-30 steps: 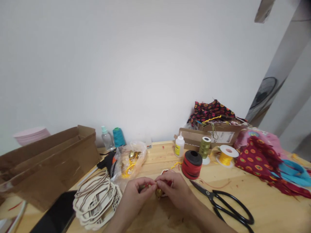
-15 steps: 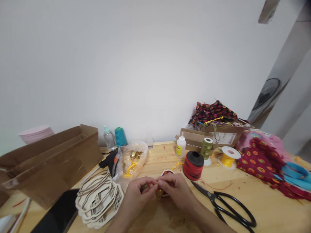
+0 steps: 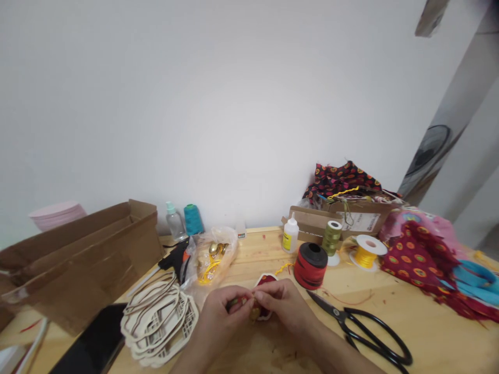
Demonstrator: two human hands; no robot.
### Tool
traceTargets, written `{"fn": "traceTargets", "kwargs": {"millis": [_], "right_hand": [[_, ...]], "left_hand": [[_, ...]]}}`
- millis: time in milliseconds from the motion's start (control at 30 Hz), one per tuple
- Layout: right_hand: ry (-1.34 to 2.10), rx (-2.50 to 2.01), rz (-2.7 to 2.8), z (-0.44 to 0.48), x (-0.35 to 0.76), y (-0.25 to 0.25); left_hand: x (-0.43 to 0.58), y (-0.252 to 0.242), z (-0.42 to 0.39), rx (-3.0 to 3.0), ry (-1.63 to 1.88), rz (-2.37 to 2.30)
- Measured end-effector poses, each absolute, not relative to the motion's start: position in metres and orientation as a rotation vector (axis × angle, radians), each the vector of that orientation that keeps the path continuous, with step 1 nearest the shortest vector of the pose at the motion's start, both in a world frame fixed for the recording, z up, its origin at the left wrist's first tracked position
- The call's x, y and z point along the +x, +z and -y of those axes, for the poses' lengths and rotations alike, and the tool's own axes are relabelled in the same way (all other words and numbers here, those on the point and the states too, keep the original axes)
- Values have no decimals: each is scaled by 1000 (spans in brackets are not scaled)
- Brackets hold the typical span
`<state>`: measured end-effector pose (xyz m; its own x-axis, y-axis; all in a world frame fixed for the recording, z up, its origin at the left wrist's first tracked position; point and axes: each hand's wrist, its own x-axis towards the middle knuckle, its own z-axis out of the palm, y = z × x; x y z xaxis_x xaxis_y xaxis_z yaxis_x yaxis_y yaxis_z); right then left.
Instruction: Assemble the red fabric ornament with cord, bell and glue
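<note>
Fingertip to fingertip above the wooden table, my left hand (image 3: 228, 314) and my right hand (image 3: 286, 306) are both closed in a pinch. Just below the meeting fingertips hangs a small, round, gold bell-like piece (image 3: 255, 314); its top is hidden by the fingers. Some red and green shows inside the curled fingers of my left hand, too small to name. Behind my right fingers lies a dark red fabric-covered ornament (image 3: 266, 279) with a pale scalloped rim, partly covered by the hand. A yellow twisted cord (image 3: 283, 268) runs beyond it towards a red spool.
Black-handled scissors (image 3: 362, 327) lie right, near the red ribbon spool (image 3: 311, 266), glue bottle (image 3: 290, 235) and yellow cord spool (image 3: 366, 253). Patterned fabric (image 3: 417, 265) is piled farther right. Left are stacked wooden cutouts (image 3: 159, 322), a glue gun (image 3: 177, 261), a plastic bag (image 3: 230, 246) and a cardboard box (image 3: 89, 270).
The pinching hands have barely moved. More of the dark red ornament shows behind my right fingers, and the gold piece has shifted slightly.
</note>
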<state>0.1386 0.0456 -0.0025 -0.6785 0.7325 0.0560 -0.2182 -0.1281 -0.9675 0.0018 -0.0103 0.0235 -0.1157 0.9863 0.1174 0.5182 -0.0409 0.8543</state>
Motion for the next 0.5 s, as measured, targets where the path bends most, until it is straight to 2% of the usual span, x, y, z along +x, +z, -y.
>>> {"fn": "traceTargets", "kwargs": {"millis": [200,500], "right_hand": [[1876,-583,1468,-44,138,-4],[1834,-590,1555,-41,143,17]], "left_hand": [[3,23,11,1584,1049,-1664],[-1,27,10,1360,1201,-1590]]}}
